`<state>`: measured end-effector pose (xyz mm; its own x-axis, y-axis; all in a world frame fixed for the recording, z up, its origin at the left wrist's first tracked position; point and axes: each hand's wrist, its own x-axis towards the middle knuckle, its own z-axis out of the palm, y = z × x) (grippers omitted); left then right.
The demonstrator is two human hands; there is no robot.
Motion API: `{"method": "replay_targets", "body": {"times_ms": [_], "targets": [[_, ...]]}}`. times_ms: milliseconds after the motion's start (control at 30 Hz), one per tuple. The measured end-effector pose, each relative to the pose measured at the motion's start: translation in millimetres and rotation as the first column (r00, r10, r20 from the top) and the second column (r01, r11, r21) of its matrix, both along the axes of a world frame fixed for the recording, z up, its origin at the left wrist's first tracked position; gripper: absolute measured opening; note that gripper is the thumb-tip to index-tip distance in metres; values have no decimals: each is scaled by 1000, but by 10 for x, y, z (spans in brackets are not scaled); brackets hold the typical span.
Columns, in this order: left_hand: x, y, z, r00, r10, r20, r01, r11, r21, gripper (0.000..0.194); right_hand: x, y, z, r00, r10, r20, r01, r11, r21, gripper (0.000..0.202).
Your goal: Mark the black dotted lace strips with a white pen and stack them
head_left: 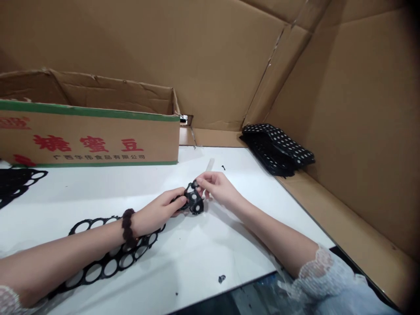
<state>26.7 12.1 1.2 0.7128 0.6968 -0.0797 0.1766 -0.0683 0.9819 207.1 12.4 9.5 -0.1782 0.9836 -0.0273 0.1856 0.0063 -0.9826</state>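
My left hand pinches a small black piece with round holes between thumb and fingers, above the white table. At the upper edge of that piece, my right hand closes its thumb and forefinger on the black material. Under my left forearm lies a larger black sheet with rows of big round holes, partly hidden by the arm. A dark brown band circles my left wrist.
An open cardboard box with red lettering stands at the back left. Folded black dotted material lies at the back right. More black holed material is at the left edge. Black scraps dot the white table. Cardboard walls surround the back and right.
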Motion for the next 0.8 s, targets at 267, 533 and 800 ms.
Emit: {"method": "replay_targets", "body": {"times_ms": [267,533,800], "targets": [[3,20,4,965,246,84,-229,957,-177,13,224,38,118,896,-444,-33,410,796,446,21],[10,42,3,961,262,88,-251,960,-124,23,-73,-288,64,845,-371,385,-101,596,797,12],[7,28,55,967,251,52,-246,965,-89,20,-161,-257,-74,877,-177,446,-106,835,540,17]]}}
